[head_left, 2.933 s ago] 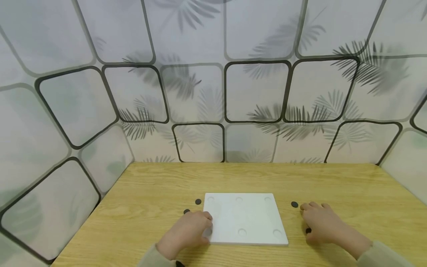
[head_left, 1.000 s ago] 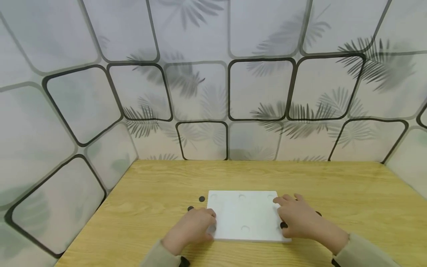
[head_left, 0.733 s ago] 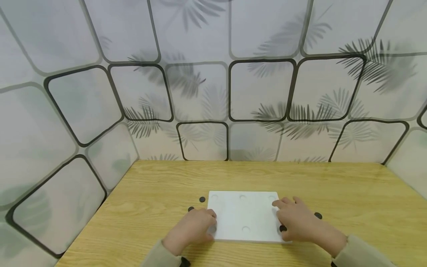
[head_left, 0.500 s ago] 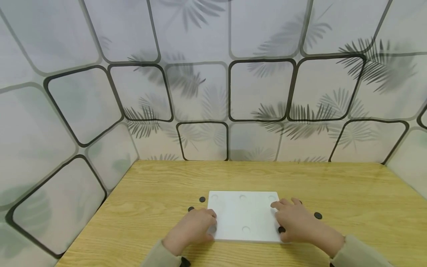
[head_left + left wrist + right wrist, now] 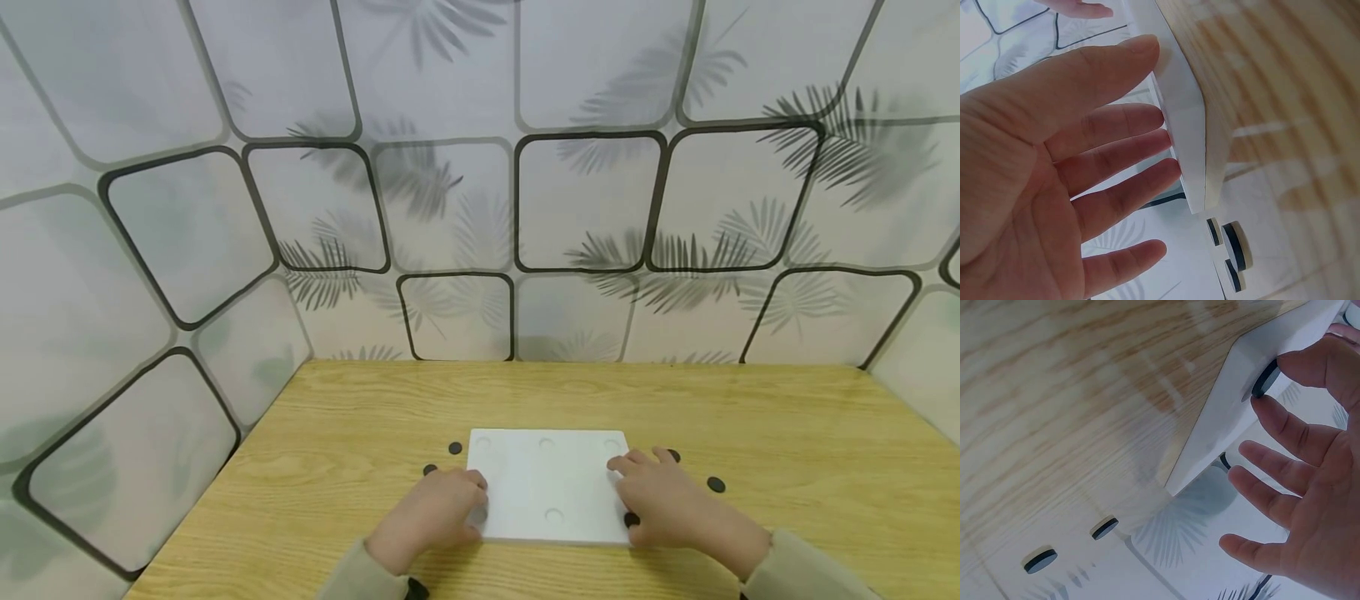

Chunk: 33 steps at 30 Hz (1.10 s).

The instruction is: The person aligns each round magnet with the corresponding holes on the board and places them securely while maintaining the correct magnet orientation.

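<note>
Wood-grain worktop (image 5: 360, 417): white board (image 5: 517, 492) (shallow round recesses (image 5: 553, 516)) lies centrally, well short of far edge; three black discs (image 5: 1235, 246) towards left edge, two further discs (image 5: 716, 484) towards right.

I had the board (image 5: 551, 479) on the table (image 5: 375, 408), wall (image 5: 570, 208) behind at twelve o'clock. Board as dial: left hand (image 5: 438, 508) was against its edge at nine, right hand (image 5: 667, 500) at three, pinched disc (image 5: 632, 520) at the four-o'clock corner; whether seated, I couldn't tell. Off the board I logged one loose disc (image 5: 455, 448) near ten, a second disc (image 5: 431, 470) farther out toward nine, a third disc (image 5: 675, 456) around two, a fourth disc (image 5: 716, 484) well out at three.
</note>
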Each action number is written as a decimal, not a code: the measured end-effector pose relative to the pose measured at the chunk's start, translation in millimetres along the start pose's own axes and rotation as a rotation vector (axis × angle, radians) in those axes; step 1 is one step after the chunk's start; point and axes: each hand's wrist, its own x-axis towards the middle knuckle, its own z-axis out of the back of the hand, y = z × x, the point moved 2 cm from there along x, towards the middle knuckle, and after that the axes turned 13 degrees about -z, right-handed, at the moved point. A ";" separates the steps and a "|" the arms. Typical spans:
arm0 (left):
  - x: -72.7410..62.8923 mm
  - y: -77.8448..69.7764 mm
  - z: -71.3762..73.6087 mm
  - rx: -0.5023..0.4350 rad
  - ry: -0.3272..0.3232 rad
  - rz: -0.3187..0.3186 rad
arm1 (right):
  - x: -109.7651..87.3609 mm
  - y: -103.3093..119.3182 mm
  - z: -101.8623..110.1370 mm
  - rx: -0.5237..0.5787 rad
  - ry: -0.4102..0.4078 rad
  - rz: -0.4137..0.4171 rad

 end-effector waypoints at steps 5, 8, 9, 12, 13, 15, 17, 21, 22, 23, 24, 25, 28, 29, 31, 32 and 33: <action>0.0 -0.2 -0.5 0.018 -0.008 -0.012 | -0.3 0.6 0.3 0.008 -0.003 0.001; -0.1 0.0 -0.9 0.022 -0.006 -0.014 | -0.2 1.0 0.2 0.012 -0.004 -0.001; -0.1 -0.1 -0.9 0.022 -0.005 -0.014 | 0.0 1.1 0.2 0.013 -0.002 -0.002; -0.1 -0.6 -0.2 0.017 0.001 -0.010 | 0.6 1.2 0.3 0.017 0.004 -0.007; -0.1 -0.7 0.1 0.016 0.002 -0.008 | 0.9 1.1 0.3 0.019 0.007 -0.008; 0.0 -1.0 0.6 0.016 0.004 -0.006 | 1.3 0.9 0.2 0.020 0.009 -0.010; 0.1 -1.1 0.9 0.016 0.007 -0.003 | 1.8 0.7 0.0 0.025 0.009 -0.013; 0.3 -1.2 1.2 0.014 0.011 0.000 | 3.3 0.4 -0.7 0.025 0.010 -0.020; 0.3 -1.3 1.3 0.013 0.012 0.002 | 3.4 0.4 -0.8 0.025 0.012 -0.022; 0.2 -1.4 1.5 0.011 0.013 0.002 | 3.7 0.4 -0.8 0.024 0.012 -0.023; 0.2 -1.5 1.6 0.010 0.013 0.003 | 3.8 0.3 -0.9 0.022 0.011 -0.023; 0.2 -1.6 1.8 0.008 0.014 0.003 | 3.9 0.3 -0.8 0.018 0.010 -0.024; 0.3 -1.9 2.2 0.009 0.013 0.002 | 3.5 0.2 -0.6 0.007 -0.002 -0.022; 0.3 -1.9 2.2 0.010 0.013 0.001 | 3.5 0.2 -0.6 0.003 -0.009 -0.021; 0.5 -1.9 2.0 0.012 0.013 0.001 | 3.3 0.3 -0.6 -0.003 -0.018 -0.020; 0.5 -1.8 1.9 0.015 0.012 0.000 | 3.2 0.3 -0.6 -0.005 -0.023 -0.019; 0.6 -1.8 1.8 0.017 0.013 0.000 | 3.2 0.4 -0.6 -0.005 -0.025 -0.018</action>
